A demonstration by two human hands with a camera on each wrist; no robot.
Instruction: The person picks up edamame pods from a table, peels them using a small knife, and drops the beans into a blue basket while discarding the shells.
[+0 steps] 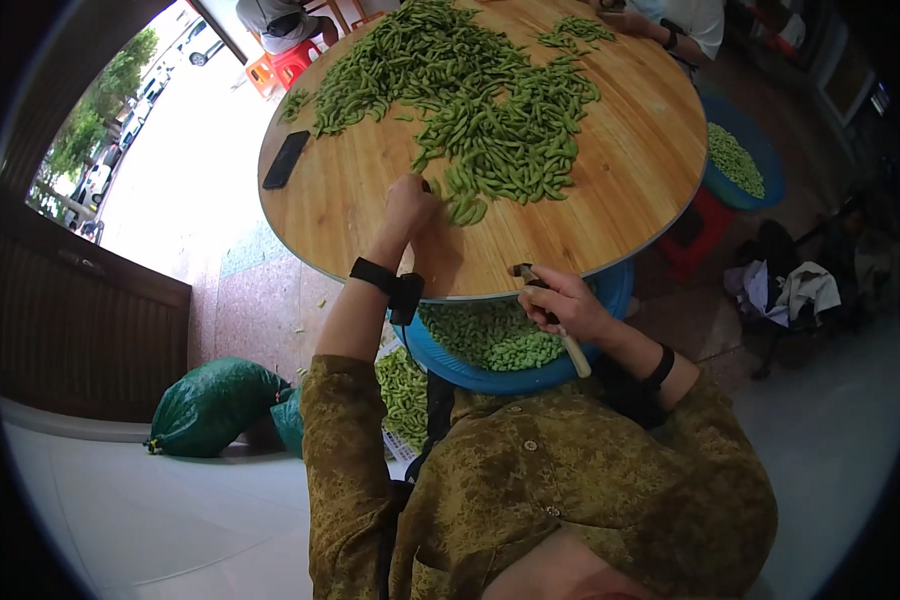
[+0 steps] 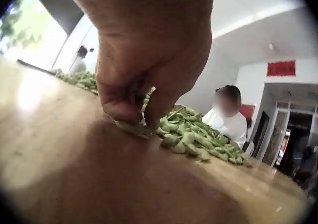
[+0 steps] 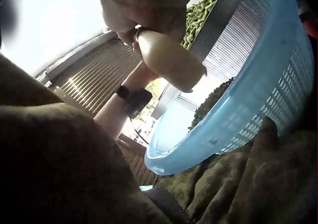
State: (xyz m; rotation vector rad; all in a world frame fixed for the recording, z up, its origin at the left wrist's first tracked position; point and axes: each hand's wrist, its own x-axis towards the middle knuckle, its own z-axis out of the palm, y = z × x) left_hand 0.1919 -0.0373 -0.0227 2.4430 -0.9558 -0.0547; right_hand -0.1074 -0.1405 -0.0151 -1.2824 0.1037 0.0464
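Progress, my read: partway. Done side: loose green beans [image 1: 510, 345] lay in the near blue basket [image 1: 515, 380], frame centre under the table edge, with more [image 1: 735, 160] in the far blue basin [image 1: 770, 170], right of frame. Left to do: a big heap of pods [image 1: 510, 140] covered the upper middle of the round table [image 1: 630, 150], a small heap [image 1: 575, 33] sat at its upper right, and a crate [image 1: 402, 452] of pods stood lower left of the basket. Pods outstanding looked like a lot; no fraction from these views.

Grip: left hand [image 1: 410, 205] was at the near edge of the heap, thumb and finger apparently pinching one pod [image 2: 133, 129] at the tabletop. Right hand [image 1: 570, 305] was clenched round a pale-handled tool [image 1: 576, 357] above the near basket, dark end toward the table edge. Tool type: couldn't tell.

Counts: 1 table, 1 big heap, 1 small heap, 1 near basket, 1 far basin, 1 crate, 1 tool, 1 phone [image 1: 286, 160] (table, left), 2 green bags [image 1: 215, 405] lower left, second partly hidden. Individual pods and beans: too many and overlapping to count.
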